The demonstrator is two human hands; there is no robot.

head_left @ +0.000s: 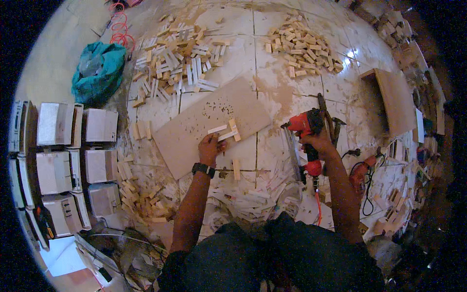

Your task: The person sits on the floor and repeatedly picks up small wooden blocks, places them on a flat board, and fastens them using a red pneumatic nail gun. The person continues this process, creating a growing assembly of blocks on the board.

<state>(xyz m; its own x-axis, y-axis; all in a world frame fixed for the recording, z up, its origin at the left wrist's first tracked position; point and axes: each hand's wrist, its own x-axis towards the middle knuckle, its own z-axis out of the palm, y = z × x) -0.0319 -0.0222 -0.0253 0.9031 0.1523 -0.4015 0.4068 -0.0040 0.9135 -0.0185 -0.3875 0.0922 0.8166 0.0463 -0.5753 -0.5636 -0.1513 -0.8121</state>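
Observation:
My left hand (209, 150), with a dark watch on the wrist, pinches a pale wooden strip (227, 136) over a flat brown board (185, 134). The strip's far end meets a small yellowish wood block (234, 129); whether they are joined I cannot tell. Another white strip (217, 129) lies just beyond the fingertips. My right hand (317, 142) is wrapped round the grip of a red and black nail gun (302, 122), held right of the board, with its nose to the left. A red air hose (319, 207) runs from its grip. Dark specks (219, 108) are scattered on the board.
Heaps of wooden strips (182, 53) and short blocks (304, 46) lie on the tiled floor beyond the board. Left are a green sack (98, 70) and stacked pale boxes (53, 173). A hammer (335, 121), red corded tool (360, 175) and open wooden box (396, 104) are at right.

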